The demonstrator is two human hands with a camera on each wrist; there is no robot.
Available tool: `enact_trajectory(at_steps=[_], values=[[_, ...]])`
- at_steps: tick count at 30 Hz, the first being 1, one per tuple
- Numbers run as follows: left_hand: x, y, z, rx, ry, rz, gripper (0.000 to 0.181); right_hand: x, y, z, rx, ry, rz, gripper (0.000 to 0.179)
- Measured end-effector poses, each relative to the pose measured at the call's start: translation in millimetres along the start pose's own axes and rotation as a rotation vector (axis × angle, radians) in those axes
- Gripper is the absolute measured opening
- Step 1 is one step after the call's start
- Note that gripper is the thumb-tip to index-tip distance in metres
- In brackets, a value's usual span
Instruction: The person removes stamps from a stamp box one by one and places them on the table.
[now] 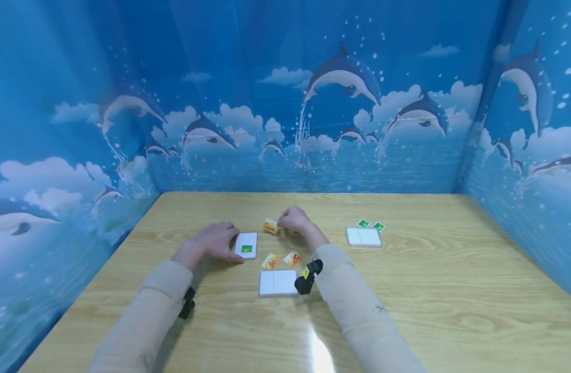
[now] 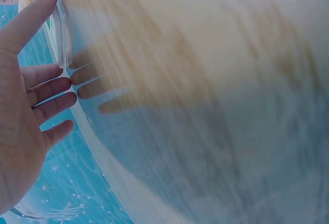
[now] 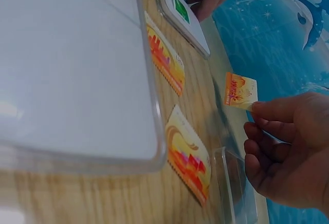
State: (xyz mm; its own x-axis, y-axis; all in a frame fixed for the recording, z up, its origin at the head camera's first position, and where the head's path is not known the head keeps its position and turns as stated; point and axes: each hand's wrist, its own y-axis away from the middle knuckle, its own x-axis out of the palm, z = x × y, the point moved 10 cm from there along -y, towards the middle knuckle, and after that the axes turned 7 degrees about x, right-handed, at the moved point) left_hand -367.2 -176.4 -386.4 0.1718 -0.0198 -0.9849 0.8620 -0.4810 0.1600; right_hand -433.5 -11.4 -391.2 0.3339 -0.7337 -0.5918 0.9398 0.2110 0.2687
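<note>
My right hand [image 1: 296, 219] pinches a small orange-and-yellow stamp [image 3: 240, 91] between thumb and forefinger, holding it by one edge above the table. My left hand [image 1: 215, 240] holds a white flat case [image 1: 246, 239] by its edges, thumb at the near end and fingers at the far end. A green stamp [image 1: 246, 248] lies on that case. Two more orange stamps, one on the left [image 1: 271, 261] and one on the right [image 1: 292, 258], lie behind a second white case [image 1: 278, 283]. Beneath the right hand is a clear plastic box [image 3: 237, 188], partly hidden.
Farther right on the wooden table [image 1: 434, 290] lies another white case [image 1: 363, 237], with a green stamp [image 1: 363, 223] and a second green stamp [image 1: 378, 226] behind it. A blue dolphin-print curtain [image 1: 248, 62] stands along the back and sides.
</note>
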Motion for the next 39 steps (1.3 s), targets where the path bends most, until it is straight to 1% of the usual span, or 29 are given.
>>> enact_trajectory(at_steps=[6,13,19,22,28,33,35,39], values=[[0.7,-0.1,-0.5,-0.004,-0.004,0.010,0.089,-1.3,1.1,-1.6,-0.013,0.028,-0.016,0.015],[1.4,-0.5,-0.8,-0.002,-0.009,0.015,0.089,-1.6,4.0,-1.6,-0.011,0.072,-0.024,0.010],[1.6,-0.3,-1.7,0.000,-0.013,0.022,0.088,0.9,3.9,0.9,-0.038,0.186,-0.056,0.012],[1.2,0.1,-2.3,0.000,-0.009,0.020,0.088,2.3,4.3,3.1,-0.052,0.252,-0.082,0.009],[2.8,-0.1,-1.0,-0.001,-0.006,0.018,0.089,6.5,5.6,4.4,-0.032,0.310,-0.097,0.008],[2.7,0.9,0.4,-0.011,0.010,0.010,0.089,7.7,8.0,10.1,-0.039,0.379,-0.119,0.010],[2.8,1.3,1.5,-0.021,0.017,0.009,0.090,8.1,8.0,10.5,-0.035,0.391,-0.125,0.012],[2.6,0.7,3.5,-0.032,0.018,0.004,0.091,9.3,7.3,9.6,-0.019,0.376,-0.118,0.013]])
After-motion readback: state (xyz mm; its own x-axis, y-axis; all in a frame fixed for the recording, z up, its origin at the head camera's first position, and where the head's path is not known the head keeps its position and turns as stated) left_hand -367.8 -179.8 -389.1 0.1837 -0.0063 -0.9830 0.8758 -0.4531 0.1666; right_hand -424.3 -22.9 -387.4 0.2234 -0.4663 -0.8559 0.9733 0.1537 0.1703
